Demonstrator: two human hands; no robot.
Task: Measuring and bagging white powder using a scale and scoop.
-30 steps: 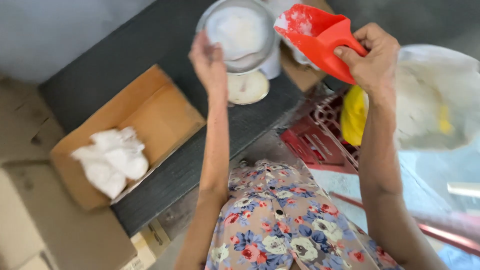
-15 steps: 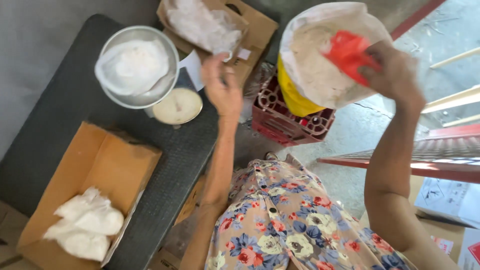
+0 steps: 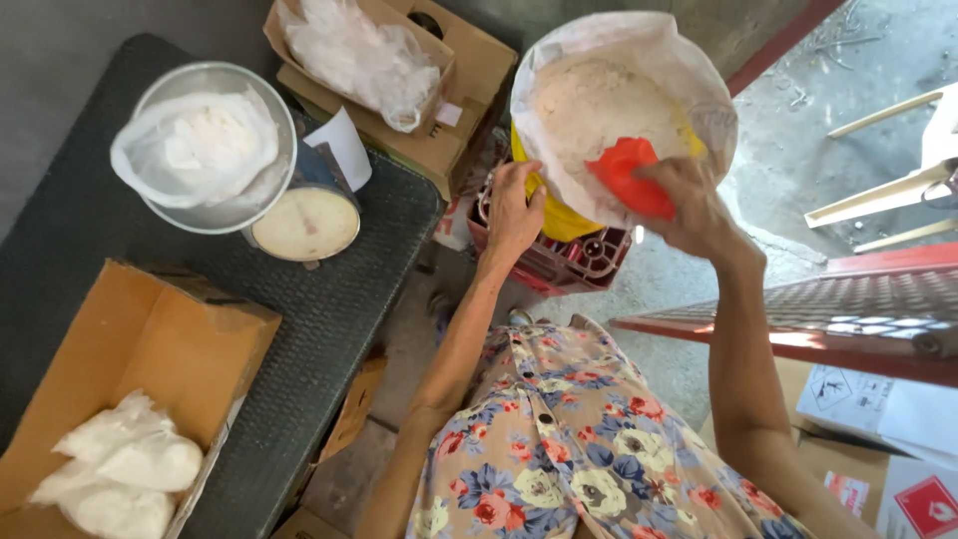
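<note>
The red plastic scoop (image 3: 629,180), one only, sits inside the mouth of the single big white sack (image 3: 619,110), which is full of pale, floury powder and stands over a yellow tub (image 3: 559,215) in a red plastic crate (image 3: 559,265), off the bench's right end. The right hand (image 3: 694,205) grips the scoop, its fingers (image 3: 664,175) clamped around the scoop's rear. The left hand (image 3: 514,205) holds the sack's near rim, fingers (image 3: 519,172) curled onto the thin, crinkled film.

On the dark, ribbed bench (image 3: 339,289) stands one weighing scale (image 3: 304,220) with a round cream dial, carrying one shiny round metal bowl (image 3: 249,200); in the bowl lies one clear plastic bag (image 3: 200,145) holding white powder. Two open cardboard boxes show: the near box (image 3: 140,339) holds about three soft, filled white bags (image 3: 120,474); the far box (image 3: 429,140) holds a heap of empty, crumpled clear bags (image 3: 359,55). A white paper slip (image 3: 339,145) leans beside the scale.

Half a second ago the scoop was raised above the sack and the left hand hung free over the bench edge near the scale; now the scoop is down in the powder and the left hand has crossed to the sack. The view has swung right, too.
</note>
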